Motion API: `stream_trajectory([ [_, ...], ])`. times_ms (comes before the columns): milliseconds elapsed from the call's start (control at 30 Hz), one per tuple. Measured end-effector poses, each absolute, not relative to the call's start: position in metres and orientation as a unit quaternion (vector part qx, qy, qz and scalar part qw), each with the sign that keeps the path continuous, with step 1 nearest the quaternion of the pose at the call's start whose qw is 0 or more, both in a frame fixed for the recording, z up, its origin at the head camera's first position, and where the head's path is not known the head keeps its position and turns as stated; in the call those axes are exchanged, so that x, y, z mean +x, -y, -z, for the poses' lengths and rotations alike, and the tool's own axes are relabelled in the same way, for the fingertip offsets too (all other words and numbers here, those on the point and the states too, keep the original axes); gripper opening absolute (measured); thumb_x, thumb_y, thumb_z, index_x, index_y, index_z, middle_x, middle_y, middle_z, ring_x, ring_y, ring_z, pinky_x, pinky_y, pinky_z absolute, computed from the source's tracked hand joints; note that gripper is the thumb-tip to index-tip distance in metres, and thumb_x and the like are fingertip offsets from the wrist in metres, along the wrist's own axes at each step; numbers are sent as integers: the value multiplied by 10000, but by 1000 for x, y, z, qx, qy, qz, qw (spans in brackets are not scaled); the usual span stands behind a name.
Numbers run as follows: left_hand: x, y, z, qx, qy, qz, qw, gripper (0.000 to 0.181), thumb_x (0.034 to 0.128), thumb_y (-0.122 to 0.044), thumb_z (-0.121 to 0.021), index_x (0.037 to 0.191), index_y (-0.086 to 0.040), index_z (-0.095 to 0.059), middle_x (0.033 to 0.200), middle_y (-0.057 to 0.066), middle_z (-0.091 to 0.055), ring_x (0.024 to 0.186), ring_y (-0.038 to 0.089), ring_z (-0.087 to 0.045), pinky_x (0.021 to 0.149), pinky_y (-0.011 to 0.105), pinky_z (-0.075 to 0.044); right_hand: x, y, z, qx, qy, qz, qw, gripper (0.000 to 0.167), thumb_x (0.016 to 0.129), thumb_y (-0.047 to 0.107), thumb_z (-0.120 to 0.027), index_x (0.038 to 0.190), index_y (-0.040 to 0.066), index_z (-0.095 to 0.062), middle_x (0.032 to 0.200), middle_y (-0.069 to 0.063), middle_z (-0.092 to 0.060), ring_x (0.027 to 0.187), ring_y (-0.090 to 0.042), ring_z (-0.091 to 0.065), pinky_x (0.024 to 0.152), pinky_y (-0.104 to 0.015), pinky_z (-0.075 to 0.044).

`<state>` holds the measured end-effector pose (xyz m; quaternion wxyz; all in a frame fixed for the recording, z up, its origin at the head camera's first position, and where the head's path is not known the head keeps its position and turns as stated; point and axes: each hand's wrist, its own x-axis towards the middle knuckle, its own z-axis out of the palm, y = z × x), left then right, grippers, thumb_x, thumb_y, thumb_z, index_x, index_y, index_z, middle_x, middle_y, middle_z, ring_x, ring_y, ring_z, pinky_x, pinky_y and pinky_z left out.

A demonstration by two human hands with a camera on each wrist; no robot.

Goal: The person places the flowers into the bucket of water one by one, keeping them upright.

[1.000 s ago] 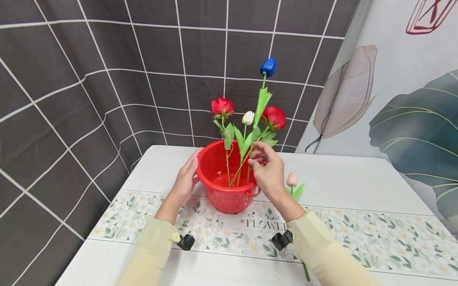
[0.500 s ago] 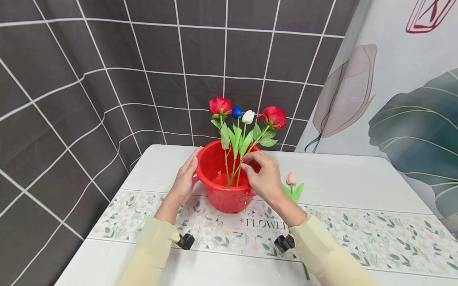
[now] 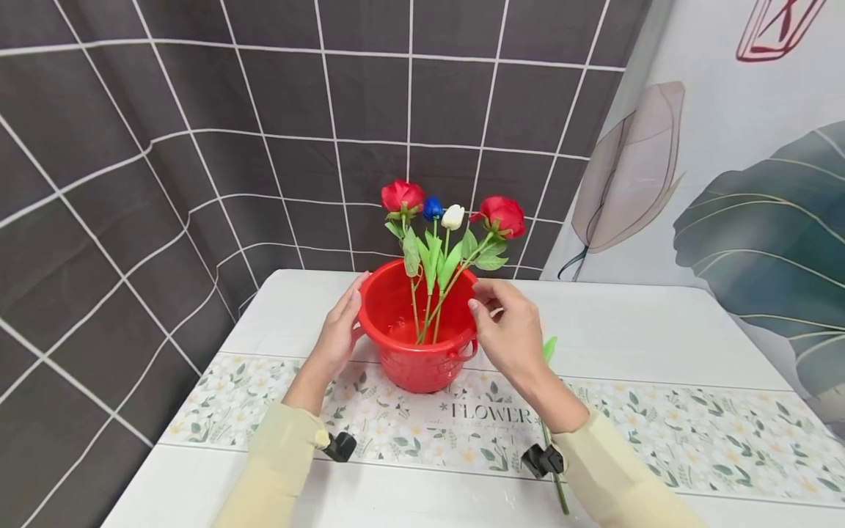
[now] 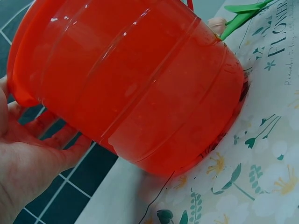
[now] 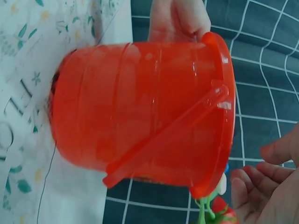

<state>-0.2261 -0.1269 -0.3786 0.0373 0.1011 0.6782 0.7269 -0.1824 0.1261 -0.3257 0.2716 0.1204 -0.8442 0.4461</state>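
Observation:
A red bucket (image 3: 422,367) stands upright, with two red roses (image 3: 403,196), a blue tulip (image 3: 433,208) and a white tulip (image 3: 452,217) leaning in it. My left hand (image 3: 337,334) rests along the bucket's left side near the rim, its fingers fairly straight against the outside. Just off the right rim, my right hand (image 3: 511,330) holds nothing; its fingers are loosely bent. In the right wrist view that hand (image 5: 271,186) is apart from the bucket (image 5: 149,112). Part of the roses is hidden behind the bucket there.
A pale pink tulip (image 4: 217,24) lies on the table right of the bucket, mostly covered by my right arm in the head view, where its stem (image 3: 561,499) shows. The table cover (image 3: 396,433) has a floral band. A dark grid-patterned curtain (image 3: 277,95) hangs behind.
My right hand lowered the blue tulip into the bucket between the left rose and the white tulip, let go, and moved right to outside the rim. The left hand stayed on the bucket.

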Motion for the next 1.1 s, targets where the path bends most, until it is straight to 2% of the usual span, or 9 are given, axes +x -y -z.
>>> stream_trajectory([
  [100, -224, 127, 376, 103, -677, -728, 37, 476, 1057, -285, -327, 1527, -228, -273, 1542, 24, -306, 1389, 254, -316, 1086, 511, -340, -179, -134, 327, 103, 853, -427, 283, 185, 862, 3, -662, 1047, 14, -674, 894, -84, -668, 756, -192, -612, 635, -325, -512],
  [233, -227, 127, 381, 104, -682, -723, 29, 469, 1055, -319, -331, 1519, -268, -288, 1528, -18, -326, 1371, 219, -341, 1071, 483, -371, -176, -143, 332, 81, 862, -413, 282, 190, 862, 20, -666, 1052, 10, -668, 871, -94, -660, 744, -205, -612, 647, -364, -523],
  [467, -231, 127, 388, 108, -689, -717, 23, 486, 1042, -382, -347, 1517, -292, -289, 1519, -38, -336, 1361, 206, -352, 1055, 476, -393, -170, -153, 346, 39, 871, -413, 264, 187, 859, 28, -664, 1046, 27, -660, 846, -79, -660, 736, -196, -617, 667, -362, -518],
  [700, -230, 128, 388, 111, -687, -717, 24, 490, 1040, -388, -349, 1517, -292, -288, 1522, -34, -330, 1363, 211, -348, 1059, 485, -386, -161, -159, 360, 16, 878, -414, 238, 208, 896, 69, -646, 1100, 33, -651, 878, -73, -663, 764, -194, -618, 672, -314, -492],
  [933, -231, 128, 389, 113, -685, -719, 25, 494, 1044, -370, -347, 1523, -272, -276, 1528, -28, -325, 1366, 211, -349, 1063, 476, -384, -153, -166, 362, -17, 880, -421, 218, 211, 940, 140, -612, 1130, 55, -643, 917, -76, -649, 821, -207, -610, 733, -345, -463],
  [1100, -231, 128, 389, 113, -684, -720, 23, 486, 1043, -370, -353, 1517, -284, -292, 1526, -32, -333, 1365, 205, -356, 1062, 462, -388, -146, -172, 360, -40, 886, -425, 181, 276, 986, 248, -548, 1192, 76, -614, 1011, -89, -640, 888, -226, -595, 771, -361, -450],
])
